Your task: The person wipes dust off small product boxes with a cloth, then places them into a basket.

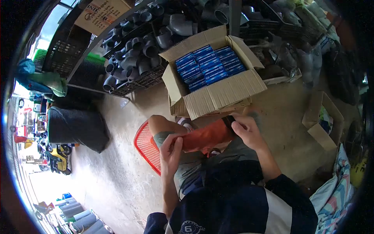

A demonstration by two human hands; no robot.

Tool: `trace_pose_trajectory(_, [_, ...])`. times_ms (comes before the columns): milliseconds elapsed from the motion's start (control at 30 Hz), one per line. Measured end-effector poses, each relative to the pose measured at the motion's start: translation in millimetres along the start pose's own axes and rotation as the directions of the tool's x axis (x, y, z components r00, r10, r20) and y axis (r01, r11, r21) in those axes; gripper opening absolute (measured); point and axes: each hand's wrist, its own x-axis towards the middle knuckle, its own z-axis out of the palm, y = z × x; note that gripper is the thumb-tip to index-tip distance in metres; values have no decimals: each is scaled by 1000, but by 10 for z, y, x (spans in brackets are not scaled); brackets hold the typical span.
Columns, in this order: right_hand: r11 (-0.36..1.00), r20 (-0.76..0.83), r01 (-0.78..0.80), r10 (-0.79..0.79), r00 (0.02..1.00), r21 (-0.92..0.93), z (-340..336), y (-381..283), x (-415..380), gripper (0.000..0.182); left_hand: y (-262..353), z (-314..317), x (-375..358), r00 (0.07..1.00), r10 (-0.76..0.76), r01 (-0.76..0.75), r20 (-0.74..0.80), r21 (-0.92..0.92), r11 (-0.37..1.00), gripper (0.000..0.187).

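Stretched between my two hands, above my lap, is a reddish-orange fabric-like piece (208, 135) with a dark end; its exact kind I cannot make out. My left hand (171, 148) pinches its left end between thumb and fingers. At the other end, my right hand (247, 130) grips the dark part, thumb on top. Just beyond my knees stands an open cardboard box (224, 97), its flaps folded out, holding several stacks of small blue boxes (202, 64). A red plastic basket (146, 146) with a perforated side sits by my left leg, partly hidden.
Grey pipe fittings (136, 52) fill black crates on a shelf behind the box. A smaller open carton (323, 121) and a striped woven sack (335, 191) lie to the right. On the left are a dark mesh roll (76, 126) and grey pipes (83, 220).
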Motion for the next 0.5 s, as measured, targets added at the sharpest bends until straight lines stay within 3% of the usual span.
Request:
trace_pose_trajectory(100, [976, 12, 214, -213, 977, -33, 98, -333, 48, 28, -266, 152, 140, 984, 178, -175, 5, -148, 973, 20])
trace_pose_trajectory(200, [939, 85, 206, -190, 978, -274, 190, -731, 63, 30, -351, 402, 85, 999, -18, 2, -35, -423, 906, 34])
trace_pose_trajectory(233, [916, 135, 223, -188, 973, -334, 210, -818, 69, 28, -363, 425, 48, 999, -5, -10, -33, -443, 896, 52])
trace_pose_trajectory(333, [769, 247, 275, -157, 956, -577, 237, -808, 75, 29, -329, 482, -116, 980, 181, -147, 83, -316, 937, 70])
trace_pose_trajectory(433, [795, 262, 211, -67, 963, -569, 316, -750, 82, 32, 41, 646, -192, 932, 309, -256, 189, -261, 931, 88])
trace_pose_trajectory(500, [791, 250, 185, -41, 967, -583, 342, -678, 84, 31, -73, 754, -146, 943, 268, -234, 197, -179, 956, 95])
